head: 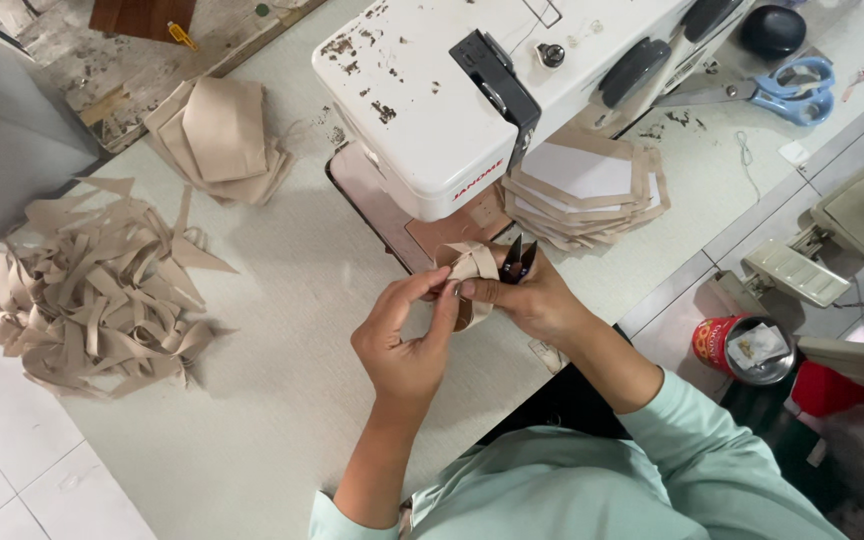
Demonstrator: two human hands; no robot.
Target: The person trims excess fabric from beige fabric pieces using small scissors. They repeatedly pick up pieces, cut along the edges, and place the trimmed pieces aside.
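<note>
A folded beige fabric strip is pinched between both hands just in front of the white sewing machine. My left hand grips the strip from the left with thumb and fingers. My right hand holds the strip's right side and also carries small black thread snips, their tips pointing up toward the machine.
A heap of beige strips lies at the left of the table. Stacked beige pieces sit at the back, another stack right of the machine. Blue scissors lie far right. A red can stands on the floor.
</note>
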